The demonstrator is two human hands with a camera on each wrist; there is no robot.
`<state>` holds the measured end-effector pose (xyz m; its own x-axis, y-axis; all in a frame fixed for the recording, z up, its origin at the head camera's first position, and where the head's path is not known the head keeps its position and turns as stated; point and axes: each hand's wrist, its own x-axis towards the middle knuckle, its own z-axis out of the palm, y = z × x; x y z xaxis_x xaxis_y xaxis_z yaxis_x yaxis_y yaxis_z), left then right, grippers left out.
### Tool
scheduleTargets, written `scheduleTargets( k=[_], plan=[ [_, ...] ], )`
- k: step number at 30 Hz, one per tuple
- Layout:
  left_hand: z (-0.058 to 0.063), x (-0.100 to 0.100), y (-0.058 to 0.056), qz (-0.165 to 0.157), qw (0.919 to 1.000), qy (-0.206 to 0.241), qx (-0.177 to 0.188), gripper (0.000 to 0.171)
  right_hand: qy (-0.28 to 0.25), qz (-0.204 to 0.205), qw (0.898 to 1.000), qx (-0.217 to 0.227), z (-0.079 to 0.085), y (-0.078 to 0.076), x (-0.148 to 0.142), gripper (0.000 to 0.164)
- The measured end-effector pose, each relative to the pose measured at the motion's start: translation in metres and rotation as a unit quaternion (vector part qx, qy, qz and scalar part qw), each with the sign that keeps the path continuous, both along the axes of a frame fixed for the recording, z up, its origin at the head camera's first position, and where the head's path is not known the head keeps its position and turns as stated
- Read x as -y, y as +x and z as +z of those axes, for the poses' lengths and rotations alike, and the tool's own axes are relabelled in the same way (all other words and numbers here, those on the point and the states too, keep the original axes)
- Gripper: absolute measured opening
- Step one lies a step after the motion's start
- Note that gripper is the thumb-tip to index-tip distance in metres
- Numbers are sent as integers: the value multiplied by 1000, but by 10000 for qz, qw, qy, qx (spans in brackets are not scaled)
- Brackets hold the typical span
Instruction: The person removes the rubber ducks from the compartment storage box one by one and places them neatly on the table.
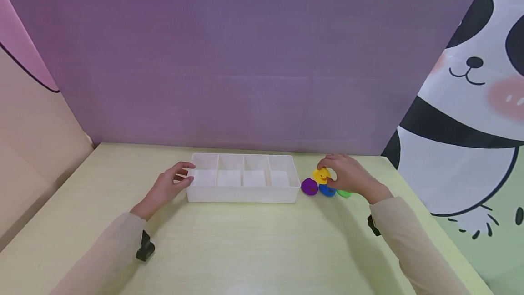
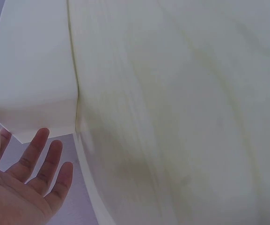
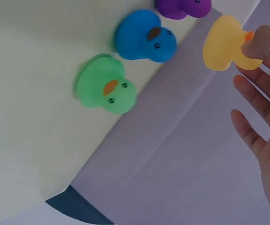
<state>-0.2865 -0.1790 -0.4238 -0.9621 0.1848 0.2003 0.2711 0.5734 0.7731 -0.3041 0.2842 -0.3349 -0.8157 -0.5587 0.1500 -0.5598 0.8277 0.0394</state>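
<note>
My right hand point(image 1: 348, 174) pinches a yellow rubber duck point(image 1: 321, 175) between thumb and fingers, lifted above the other ducks. Beneath it on the table are a purple duck point(image 1: 309, 186), a blue duck point(image 3: 146, 36) and a green duck point(image 3: 105, 86). A white box point(image 1: 241, 195) with several compartments in a row stands left of them. At the box's left end is my left hand point(image 1: 169, 183), its fingertips at the end wall. In the left wrist view, the fingers point(image 2: 48, 161) are spread and loosely extended beside that wall.
The pale wooden table point(image 1: 229, 249) reaches back to a purple backdrop point(image 1: 245, 67). A panda-printed sheet point(image 1: 462, 126) hangs at the right, beyond the table's edge.
</note>
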Motion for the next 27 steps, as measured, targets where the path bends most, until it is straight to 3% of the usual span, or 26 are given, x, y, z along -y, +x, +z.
scheduleTargets(
  k=[15, 27],
  plan=[
    [-1, -1, -1, -39, 10000, 15, 1, 36, -96, -335, 9994, -26, -12, 8, -49, 31],
    [1, -2, 1, -23, 10000, 30, 51, 36, -204, -518, 9983, -189, -10, 12, -79, 30]
  ],
)
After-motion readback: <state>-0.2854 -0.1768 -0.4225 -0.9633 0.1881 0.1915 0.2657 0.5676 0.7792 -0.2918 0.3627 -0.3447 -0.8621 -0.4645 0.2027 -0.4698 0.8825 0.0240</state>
